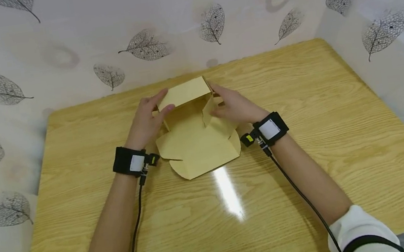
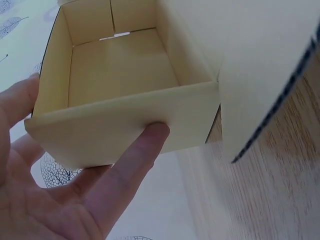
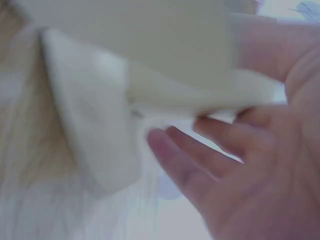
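A partly folded cardboard box [image 1: 184, 92] stands on the table, its hollow side toward me. Its lid [image 1: 205, 149] lies spread flat in front, with rounded flaps at the sides. My left hand [image 1: 147, 120] grips the box's left end. In the left wrist view the thumb of the left hand [image 2: 65, 205] presses the outer wall [image 2: 185, 120], with other fingers round the far side. At the right end, my right hand [image 1: 235, 105] holds the box near a small upright flap [image 1: 207, 110]. The right wrist view is blurred; the right hand [image 3: 255, 160] has its thumb partly hidden behind cardboard.
The wood-grain table [image 1: 216, 227] extends around the box, its back edge against a leaf-patterned sheet [image 1: 172, 22]. Each wrist wears a black strap with a small camera [image 1: 150, 159], and a cable [image 1: 298, 194] runs back along each forearm.
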{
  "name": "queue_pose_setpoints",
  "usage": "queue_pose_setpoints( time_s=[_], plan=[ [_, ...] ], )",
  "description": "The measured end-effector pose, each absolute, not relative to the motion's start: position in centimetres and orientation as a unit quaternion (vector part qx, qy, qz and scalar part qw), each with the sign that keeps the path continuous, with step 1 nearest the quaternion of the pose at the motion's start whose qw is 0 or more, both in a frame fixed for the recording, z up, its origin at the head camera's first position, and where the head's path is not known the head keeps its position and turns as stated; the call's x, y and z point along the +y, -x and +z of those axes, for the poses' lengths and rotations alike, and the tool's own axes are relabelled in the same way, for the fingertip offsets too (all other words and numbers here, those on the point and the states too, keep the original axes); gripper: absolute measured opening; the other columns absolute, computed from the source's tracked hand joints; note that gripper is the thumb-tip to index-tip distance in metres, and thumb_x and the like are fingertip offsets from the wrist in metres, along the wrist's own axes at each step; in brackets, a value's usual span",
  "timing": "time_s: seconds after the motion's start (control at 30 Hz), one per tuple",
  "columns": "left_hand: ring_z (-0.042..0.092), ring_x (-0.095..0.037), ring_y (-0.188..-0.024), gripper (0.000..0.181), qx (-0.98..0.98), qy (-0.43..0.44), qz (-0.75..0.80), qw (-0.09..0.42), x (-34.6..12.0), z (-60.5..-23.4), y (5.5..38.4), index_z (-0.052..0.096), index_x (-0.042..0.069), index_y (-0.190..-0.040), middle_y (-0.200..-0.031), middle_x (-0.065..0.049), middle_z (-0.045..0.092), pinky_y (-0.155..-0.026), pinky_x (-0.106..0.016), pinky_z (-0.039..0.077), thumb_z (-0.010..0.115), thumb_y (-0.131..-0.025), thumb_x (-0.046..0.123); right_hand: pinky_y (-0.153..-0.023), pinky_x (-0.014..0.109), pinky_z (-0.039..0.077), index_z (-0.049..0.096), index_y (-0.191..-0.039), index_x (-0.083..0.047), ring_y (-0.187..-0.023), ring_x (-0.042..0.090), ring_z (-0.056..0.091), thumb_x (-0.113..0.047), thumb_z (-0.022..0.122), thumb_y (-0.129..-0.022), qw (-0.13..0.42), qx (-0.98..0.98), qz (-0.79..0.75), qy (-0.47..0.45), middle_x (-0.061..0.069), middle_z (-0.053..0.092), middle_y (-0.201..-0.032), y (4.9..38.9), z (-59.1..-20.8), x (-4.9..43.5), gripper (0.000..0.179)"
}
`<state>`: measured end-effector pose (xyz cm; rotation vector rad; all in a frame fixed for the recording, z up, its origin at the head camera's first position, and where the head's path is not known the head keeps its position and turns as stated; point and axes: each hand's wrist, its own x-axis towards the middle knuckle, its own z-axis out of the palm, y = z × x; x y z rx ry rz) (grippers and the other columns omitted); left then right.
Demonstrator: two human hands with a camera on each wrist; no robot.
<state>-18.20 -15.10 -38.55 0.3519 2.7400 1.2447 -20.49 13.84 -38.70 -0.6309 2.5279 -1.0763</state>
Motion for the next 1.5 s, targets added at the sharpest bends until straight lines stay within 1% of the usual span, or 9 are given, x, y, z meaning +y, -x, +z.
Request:
queue_pose_setpoints(
  time_s=[0.13,0.27,0.33,0.53,0.8,1.0,1.2,1.37,1.5],
  plan=[
    [0.050,-0.032,-0.122,0.066,0.904,-0.134,0.399,0.071,-14.4,-38.1,18.0,0.038,0.027,-0.164,-0.150,-0.021,0.048,-0.104,-0.054,0.048,0.060,-0.105,0.048,-0.111,0.051,0.053,0.017,-0.169,-0.012,-0.139,0.039,0.057,-0.021,0.071,-0.102,0.113,0.895,-0.386,0.193,0.020,0.039,-0.167,20.7,-38.3,14.1,0.087],
    [0.051,-0.030,-0.116,0.066,0.907,-0.149,0.384,0.081,-13.9,-37.9,17.6,0.039,0.026,-0.163,-0.140,-0.017,0.053,-0.094,-0.048,0.048,0.063,-0.105,0.044,-0.091,0.048,0.061,0.022,-0.168,-0.008,-0.111,0.037,0.071,-0.026,0.074,-0.100,0.100,0.914,-0.355,0.168,0.025,0.058,-0.149,20.7,-38.5,14.3,0.087],
    [0.051,-0.029,-0.116,0.066,0.908,-0.159,0.379,0.085,-13.7,-37.9,17.5,0.040,0.025,-0.163,-0.137,-0.016,0.054,-0.093,-0.046,0.048,0.064,-0.104,0.043,-0.083,0.048,0.061,0.034,-0.163,-0.006,-0.098,0.036,0.073,-0.023,0.074,-0.099,0.079,0.922,-0.346,0.158,0.024,0.066,-0.139,20.6,-38.7,14.2,0.077],
    [0.052,-0.029,-0.120,0.065,0.901,-0.173,0.388,0.089,-13.3,-37.9,17.3,0.040,0.025,-0.163,-0.133,-0.014,0.054,-0.092,-0.045,0.050,0.064,-0.105,0.042,-0.097,0.054,0.056,0.058,-0.135,0.001,-0.114,0.037,0.067,-0.008,0.070,-0.095,-0.004,0.933,-0.333,0.139,0.022,0.068,-0.127,20.9,-40.0,13.5,0.043],
    [0.049,-0.026,-0.112,0.064,0.900,-0.170,0.392,0.091,-13.0,-38.1,17.2,0.039,0.026,-0.164,-0.129,-0.012,0.053,-0.084,-0.041,0.046,0.062,-0.106,0.043,-0.090,0.055,0.057,0.058,-0.130,0.003,-0.108,0.038,0.068,0.004,0.063,-0.089,-0.039,0.939,-0.315,0.132,0.022,0.069,-0.121,20.9,-41.0,13.3,0.041],
    [0.046,-0.025,-0.109,0.065,0.898,-0.171,0.396,0.090,-13.2,-38.2,17.3,0.037,0.027,-0.164,-0.127,-0.012,0.051,-0.083,-0.040,0.043,0.061,-0.106,0.042,-0.074,0.045,0.057,0.045,-0.139,-0.004,-0.093,0.033,0.068,-0.002,0.069,-0.091,0.050,0.927,-0.347,0.134,0.020,0.068,-0.123,20.9,-40.3,13.9,0.053],
    [0.049,-0.027,-0.121,0.071,0.893,-0.184,0.396,0.109,-13.8,-38.1,17.5,0.032,0.029,-0.166,-0.137,-0.013,0.049,-0.097,-0.047,0.048,0.064,-0.104,0.045,-0.076,0.043,0.058,0.042,-0.143,-0.005,-0.098,0.033,0.067,-0.001,0.071,-0.092,0.056,0.916,-0.372,0.142,0.020,0.065,-0.132,20.9,-40.7,14.1,0.058],
    [0.051,-0.030,-0.133,0.082,0.885,-0.200,0.400,0.131,-14.9,-37.8,17.7,0.030,0.034,-0.166,-0.153,-0.012,0.045,-0.104,-0.051,0.054,0.076,-0.098,0.034,-0.077,0.045,0.059,0.042,-0.145,-0.004,-0.098,0.034,0.069,-0.003,0.072,-0.093,0.048,0.917,-0.369,0.143,0.021,0.065,-0.133,20.9,-40.8,14.0,0.060],
    [0.051,-0.033,-0.137,0.087,0.889,-0.197,0.398,0.114,-15.7,-37.1,17.5,0.031,0.030,-0.166,-0.154,-0.013,0.047,-0.109,-0.054,0.051,0.080,-0.095,0.029,-0.082,0.044,0.061,0.036,-0.157,-0.006,-0.100,0.033,0.070,-0.011,0.078,-0.094,0.082,0.908,-0.380,0.158,0.019,0.058,-0.145,20.8,-39.5,14.5,0.076]
  ],
)
